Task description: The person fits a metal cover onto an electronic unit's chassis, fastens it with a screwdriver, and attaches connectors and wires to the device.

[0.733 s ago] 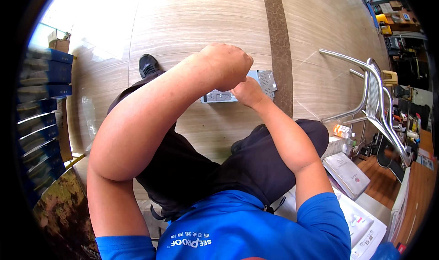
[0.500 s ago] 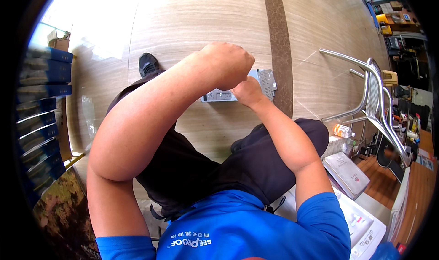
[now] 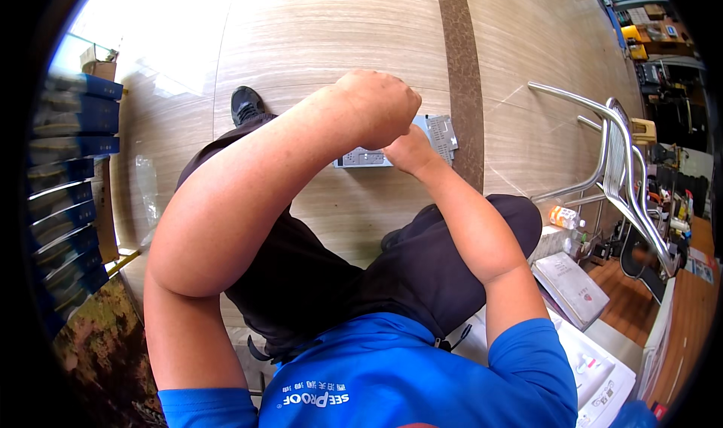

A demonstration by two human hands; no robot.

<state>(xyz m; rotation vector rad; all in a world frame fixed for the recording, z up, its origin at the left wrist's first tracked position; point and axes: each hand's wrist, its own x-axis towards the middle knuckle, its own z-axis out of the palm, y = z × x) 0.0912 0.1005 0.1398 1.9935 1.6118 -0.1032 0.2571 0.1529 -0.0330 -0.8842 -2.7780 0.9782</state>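
A grey metal box (image 3: 440, 136) with slots and perforations on its panels lies on the floor between my feet. Above it, my left hand (image 3: 379, 110) is curled into a fist, its back turned up; whatever it grips is hidden beneath the fingers. Close below, my right hand (image 3: 410, 151) is closed too, near the fist and over the box's front edge. Its fingertips are out of sight behind the left hand, so what it holds cannot be seen. Both hands cover the middle of the box.
A metal-framed chair (image 3: 619, 157) stands at the right, with a plastic bottle (image 3: 565, 217) and a pale book (image 3: 571, 288) nearer. Blue boxes (image 3: 90, 115) are stacked at the left. My dark shoe (image 3: 246, 105) rests on the tiled floor (image 3: 339, 29).
Both hands stay almost in place over the box, both closed. The whole view has shifted very slightly; nothing has visibly been taken up or let go.
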